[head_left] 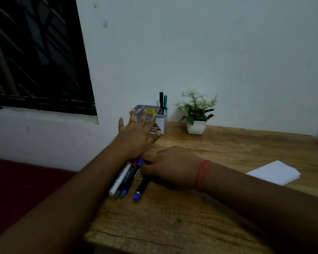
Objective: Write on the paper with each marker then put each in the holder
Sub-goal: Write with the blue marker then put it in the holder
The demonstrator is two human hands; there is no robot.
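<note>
Several markers lie side by side near the table's left edge: a white one (120, 178) among dark ones with coloured ends, and a black marker with a blue cap (141, 188) a little apart on the right. My right hand (170, 165) reaches across with curled fingers and grips the upper end of that blue-capped marker. My left hand (136, 132) hovers flat with fingers spread in front of the grey holder (162, 123). In the holder's right compartment stand two markers (163, 103). White paper (273, 172) lies at the right.
A small potted plant (196, 114) in a white pot stands right of the holder against the wall. The wooden table (173, 217) ends close to the left of the markers. A dark window fills the upper left.
</note>
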